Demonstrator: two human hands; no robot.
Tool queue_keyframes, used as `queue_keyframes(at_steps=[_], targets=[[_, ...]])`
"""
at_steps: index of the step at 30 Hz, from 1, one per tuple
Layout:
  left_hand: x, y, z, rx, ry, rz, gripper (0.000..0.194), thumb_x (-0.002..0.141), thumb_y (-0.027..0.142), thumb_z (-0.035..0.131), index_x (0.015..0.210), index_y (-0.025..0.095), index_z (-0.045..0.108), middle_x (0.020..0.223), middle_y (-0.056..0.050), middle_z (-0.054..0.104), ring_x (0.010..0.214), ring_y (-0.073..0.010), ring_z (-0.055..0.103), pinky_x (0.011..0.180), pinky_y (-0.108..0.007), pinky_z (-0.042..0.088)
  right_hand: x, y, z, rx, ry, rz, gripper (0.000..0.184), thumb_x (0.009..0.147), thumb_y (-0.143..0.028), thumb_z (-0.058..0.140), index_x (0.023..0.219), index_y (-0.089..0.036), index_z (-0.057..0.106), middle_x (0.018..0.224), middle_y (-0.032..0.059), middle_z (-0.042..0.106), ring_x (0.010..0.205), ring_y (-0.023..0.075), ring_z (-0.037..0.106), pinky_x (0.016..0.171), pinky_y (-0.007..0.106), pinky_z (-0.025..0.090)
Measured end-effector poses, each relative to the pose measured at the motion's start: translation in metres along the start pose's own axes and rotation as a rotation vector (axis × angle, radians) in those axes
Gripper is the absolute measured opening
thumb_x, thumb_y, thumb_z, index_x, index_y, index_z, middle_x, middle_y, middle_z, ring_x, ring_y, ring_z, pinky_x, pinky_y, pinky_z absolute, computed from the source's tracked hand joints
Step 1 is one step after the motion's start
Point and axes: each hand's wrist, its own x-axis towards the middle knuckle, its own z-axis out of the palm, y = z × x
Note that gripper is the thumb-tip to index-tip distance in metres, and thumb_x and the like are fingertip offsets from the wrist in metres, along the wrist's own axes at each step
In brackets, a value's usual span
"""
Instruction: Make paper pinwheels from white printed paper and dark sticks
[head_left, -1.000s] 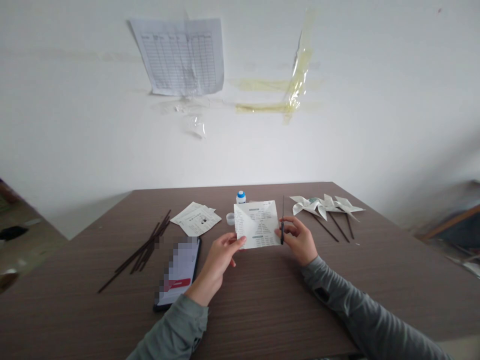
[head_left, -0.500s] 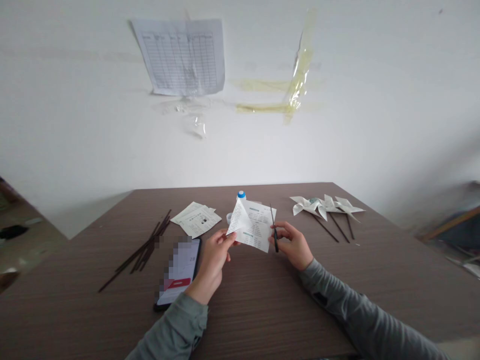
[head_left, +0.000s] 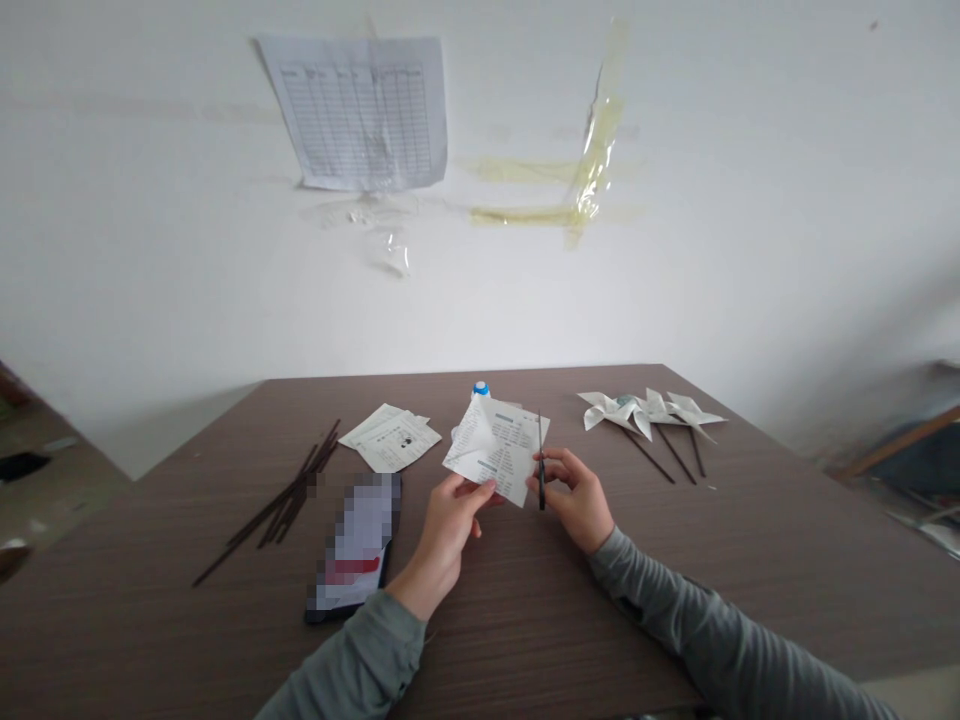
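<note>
- White printed paper (head_left: 499,450) was held up over the middle of the table, one corner folded across it in a triangular flap, with green headings and small print showing.
- The left hand (head_left: 450,535) pinched the paper's lower edge, with the fingers (head_left: 480,490) clenched firmly on it.
- The right hand (head_left: 577,497) was curled shut around thin black scissors (head_left: 540,432), which pointed upward across the paper's right side. From where I stood, the blades looked closed, but I couldn't tell whether they were biting into the paper.
- Just behind the paper stood a small bottle with a blue cap (head_left: 481,390), and a small white lid (head_left: 454,433) lay partly hidden beside it.
- Further left lay loose printed sheets (head_left: 394,438), a bundle of thin dark sticks (head_left: 289,495) and a phone (head_left: 352,545) with a blurred screen.
- Three paper pinwheels (head_left: 649,410) lay at the far right, each already fixed on its own dark stick. That much was done, while the bare sticks and the loose sheets showed what was left.
- Grey-green sleeves (head_left: 645,600) ran back from both wrists across a brown wood-grain table (head_left: 750,560).
- On the wall beyond, a ruled paper chart (head_left: 360,110) hung above strips of yellowed tape (head_left: 596,150).
</note>
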Motion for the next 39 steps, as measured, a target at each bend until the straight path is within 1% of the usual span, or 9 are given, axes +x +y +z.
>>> queue_keyframes(at_steps=[6,9,13,19,24,28,32,36,39], targets=[[0.004,0.002,-0.005,0.034,-0.020,0.022,0.022,0.079,0.021,0.104,0.098,0.019,0.095,0.099,-0.014,0.099,0.078,-0.0265,0.091,0.044,-0.020,0.037,0.000,-0.006,0.000,-0.042,0.018,0.012,0.049,0.078,-0.059,0.107,0.110,-0.029,0.084,0.077,0.0012,0.086,0.077,0.0300,0.079,0.089,0.049,0.069],[0.004,0.002,-0.006,0.048,-0.046,0.026,0.021,0.079,0.023,0.104,0.098,0.019,0.095,0.100,-0.015,0.099,0.077,-0.0265,0.090,0.045,-0.020,0.038,0.001,-0.006,-0.001,-0.051,0.023,0.015,0.052,0.077,-0.062,0.107,0.109,-0.029,0.083,0.074,-0.0001,0.084,0.075,0.0291,0.077,0.088,0.049,0.068],[0.002,0.000,-0.004,0.042,-0.031,0.003,0.021,0.078,0.021,0.107,0.095,0.019,0.094,0.101,-0.015,0.099,0.081,-0.0269,0.091,0.045,-0.020,0.039,0.002,-0.006,-0.001,-0.045,0.030,0.002,0.053,0.078,-0.064,0.108,0.109,-0.029,0.082,0.072,-0.0016,0.081,0.073,0.0284,0.076,0.087,0.048,0.067],[0.000,-0.003,0.002,0.046,-0.050,-0.036,0.022,0.075,0.017,0.109,0.089,0.019,0.093,0.090,-0.012,0.096,0.076,-0.0262,0.090,0.044,-0.020,0.039,0.000,-0.008,-0.001,-0.035,0.054,-0.012,0.053,0.078,-0.061,0.107,0.111,-0.028,0.083,0.074,-0.0013,0.081,0.076,0.0284,0.077,0.086,0.047,0.065],[0.002,-0.004,0.001,0.072,-0.027,0.015,0.020,0.075,0.022,0.108,0.081,0.020,0.089,0.083,-0.010,0.092,0.079,-0.0285,0.091,0.046,-0.022,0.044,-0.001,-0.008,0.003,-0.037,0.060,0.002,0.061,0.077,-0.071,0.109,0.111,-0.028,0.083,0.073,-0.0013,0.081,0.075,0.0292,0.076,0.083,0.048,0.064],[0.004,-0.004,-0.003,0.068,-0.031,0.029,0.022,0.072,0.027,0.109,0.084,0.020,0.092,0.084,-0.011,0.094,0.078,-0.0289,0.090,0.047,-0.023,0.043,0.000,-0.007,0.003,-0.050,0.054,0.011,0.066,0.076,-0.076,0.110,0.111,-0.028,0.083,0.073,-0.0005,0.082,0.074,0.0288,0.075,0.083,0.048,0.063],[0.006,0.000,-0.009,0.062,0.008,0.052,0.027,0.069,0.031,0.110,0.086,0.020,0.093,0.091,-0.013,0.096,0.081,-0.0301,0.091,0.047,-0.022,0.040,-0.003,-0.006,-0.001,-0.098,0.020,0.058,0.061,0.079,-0.073,0.107,0.113,-0.027,0.087,0.075,0.0007,0.083,0.073,0.0274,0.074,0.078,0.044,0.061],[0.009,0.006,-0.018,0.061,0.047,0.095,0.032,0.069,0.037,0.112,0.086,0.020,0.091,0.093,-0.014,0.097,0.087,-0.0324,0.094,0.048,-0.022,0.040,-0.010,-0.007,-0.003,-0.076,-0.052,0.108,0.053,0.084,-0.069,0.102,0.115,-0.027,0.093,0.085,0.0041,0.089,0.080,0.0296,0.083,0.079,0.043,0.067],[0.010,0.010,-0.022,0.042,0.068,0.112,0.033,0.068,0.037,0.111,0.087,0.020,0.091,0.094,-0.013,0.097,0.087,-0.0321,0.094,0.048,-0.022,0.040,-0.015,-0.009,-0.001,-0.045,-0.124,0.158,0.054,0.085,-0.072,0.102,0.112,-0.026,0.092,0.083,0.0052,0.090,0.077,0.0300,0.085,0.078,0.044,0.069]])
